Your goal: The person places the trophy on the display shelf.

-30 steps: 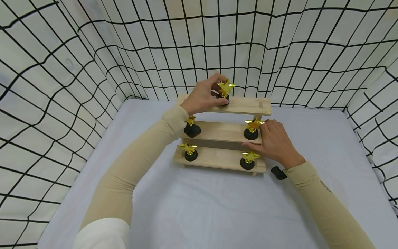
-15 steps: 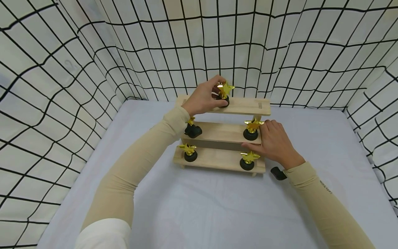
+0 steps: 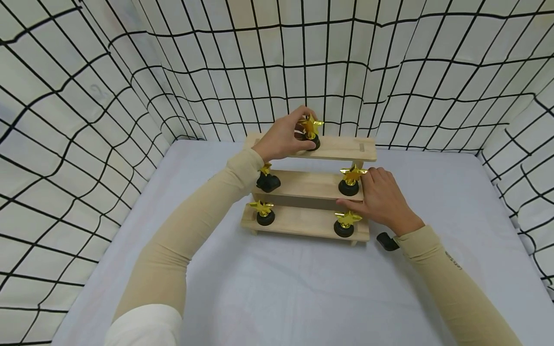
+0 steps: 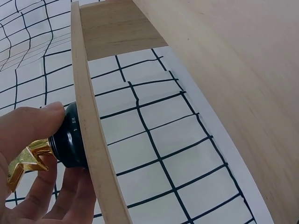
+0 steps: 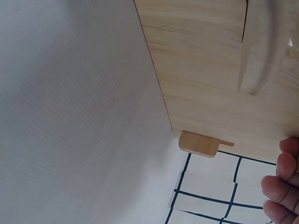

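A three-tier wooden display shelf (image 3: 311,183) stands on the white-covered table. On its top board, my left hand (image 3: 285,134) pinches the black base of a gold star trophy (image 3: 311,128). The left wrist view shows the thumb on one side of that trophy (image 4: 69,137) and fingers beneath, its base against the board. My right hand (image 3: 385,199) holds the shelf's right end, thumb at the middle board's front edge. Fingertips (image 5: 280,191) lie near the side panel in the right wrist view. Star trophies stand at the right (image 3: 348,182) and left (image 3: 265,169) of the middle board, the left one partly hidden.
The bottom board carries a star trophy at its left (image 3: 265,214) and another at its right (image 3: 344,225). Black netting (image 3: 324,62) over white cloth surrounds the table (image 3: 277,293). A black device (image 3: 387,241) sits by the right wrist.
On the top board, the trophy in my left hand has turned a little and moved slightly left and down. My right hand stays at the shelf's right end.
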`<state>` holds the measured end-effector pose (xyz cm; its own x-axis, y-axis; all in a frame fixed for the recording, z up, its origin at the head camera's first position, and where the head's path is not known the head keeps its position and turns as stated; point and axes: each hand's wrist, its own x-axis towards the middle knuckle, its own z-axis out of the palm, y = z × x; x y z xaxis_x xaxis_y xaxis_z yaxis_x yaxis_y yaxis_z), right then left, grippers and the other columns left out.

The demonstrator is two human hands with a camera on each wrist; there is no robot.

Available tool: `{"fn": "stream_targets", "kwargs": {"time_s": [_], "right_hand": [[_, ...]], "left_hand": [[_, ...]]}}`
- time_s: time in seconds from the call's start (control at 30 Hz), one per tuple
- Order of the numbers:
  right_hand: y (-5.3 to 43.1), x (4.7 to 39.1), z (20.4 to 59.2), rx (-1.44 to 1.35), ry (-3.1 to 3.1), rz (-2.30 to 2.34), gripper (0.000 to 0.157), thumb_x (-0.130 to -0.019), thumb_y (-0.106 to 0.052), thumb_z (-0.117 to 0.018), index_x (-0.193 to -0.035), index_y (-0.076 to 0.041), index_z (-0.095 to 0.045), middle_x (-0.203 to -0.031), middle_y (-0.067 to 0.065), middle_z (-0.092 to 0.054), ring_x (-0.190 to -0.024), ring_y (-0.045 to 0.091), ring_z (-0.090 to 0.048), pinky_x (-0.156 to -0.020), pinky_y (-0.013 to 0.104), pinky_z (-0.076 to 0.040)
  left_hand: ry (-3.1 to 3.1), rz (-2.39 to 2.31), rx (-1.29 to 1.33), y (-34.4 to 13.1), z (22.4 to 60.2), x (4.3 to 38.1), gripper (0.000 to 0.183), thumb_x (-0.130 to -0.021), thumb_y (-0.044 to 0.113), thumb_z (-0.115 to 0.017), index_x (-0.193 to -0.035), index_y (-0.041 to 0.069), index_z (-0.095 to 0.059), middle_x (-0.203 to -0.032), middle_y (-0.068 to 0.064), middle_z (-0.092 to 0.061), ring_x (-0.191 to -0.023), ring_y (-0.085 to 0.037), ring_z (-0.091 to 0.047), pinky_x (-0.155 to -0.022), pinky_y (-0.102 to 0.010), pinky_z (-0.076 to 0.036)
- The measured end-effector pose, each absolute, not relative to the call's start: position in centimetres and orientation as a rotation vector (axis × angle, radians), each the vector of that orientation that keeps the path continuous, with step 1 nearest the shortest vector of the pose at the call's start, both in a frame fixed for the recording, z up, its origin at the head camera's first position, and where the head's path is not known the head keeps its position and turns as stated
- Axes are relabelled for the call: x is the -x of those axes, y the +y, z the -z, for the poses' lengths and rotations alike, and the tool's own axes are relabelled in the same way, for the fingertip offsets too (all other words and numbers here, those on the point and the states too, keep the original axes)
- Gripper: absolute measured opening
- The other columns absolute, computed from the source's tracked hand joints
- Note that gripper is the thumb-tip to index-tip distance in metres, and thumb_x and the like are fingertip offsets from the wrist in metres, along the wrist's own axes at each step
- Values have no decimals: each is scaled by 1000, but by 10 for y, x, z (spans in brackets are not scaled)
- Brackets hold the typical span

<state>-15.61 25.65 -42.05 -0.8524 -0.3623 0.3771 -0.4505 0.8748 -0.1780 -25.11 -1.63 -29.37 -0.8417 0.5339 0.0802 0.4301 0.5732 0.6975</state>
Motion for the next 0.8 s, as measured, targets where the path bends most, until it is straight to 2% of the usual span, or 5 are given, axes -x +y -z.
{"fn": "stream_targets", "kwargs": {"time_s": [0.23,0.43,0.57,0.67,0.8], "right_hand": [[259,160,422,-610,-2713,-372,84,-81,-76,-69,-112,2,-63,-89,16,-62,-87,35,-58,-81,49,-47],[263,163,422,-635,-2681,-400,83,-82,-79,-65,-105,1,-61,-82,15,-59,-82,35,-57,-77,48,-46],[266,163,420,-639,-2709,-404,78,-83,-74,-69,-101,2,-61,-81,14,-58,-81,34,-57,-77,48,-47],[269,162,418,-633,-2769,-417,76,-83,-67,-74,-106,4,-61,-87,17,-61,-86,36,-59,-80,51,-48],[272,160,411,-605,-2876,-460,80,-85,-64,-74,-121,7,-60,-101,23,-65,-98,41,-62,-91,58,-50]], "left_hand": [[2716,-1107,-820,-17,289,252,61,-92,25,-79,-141,20,-42,-141,-11,-61,-138,-28,-55,-118,-40,-49],[2746,-1182,-794,-23,280,252,64,-93,36,-77,-143,21,-41,-136,-5,-60,-133,-22,-55,-114,-38,-48],[2781,-1205,-802,-33,273,252,66,-93,39,-76,-145,19,-41,-135,-5,-60,-131,-22,-55,-113,-38,-47],[2826,-1196,-794,-43,268,254,64,-94,38,-75,-145,16,-41,-135,-7,-61,-129,-22,-56,-114,-38,-46],[2888,-1198,-761,-60,263,255,61,-96,37,-73,-144,15,-42,-136,-8,-62,-128,-21,-57,-115,-40,-46]]}}
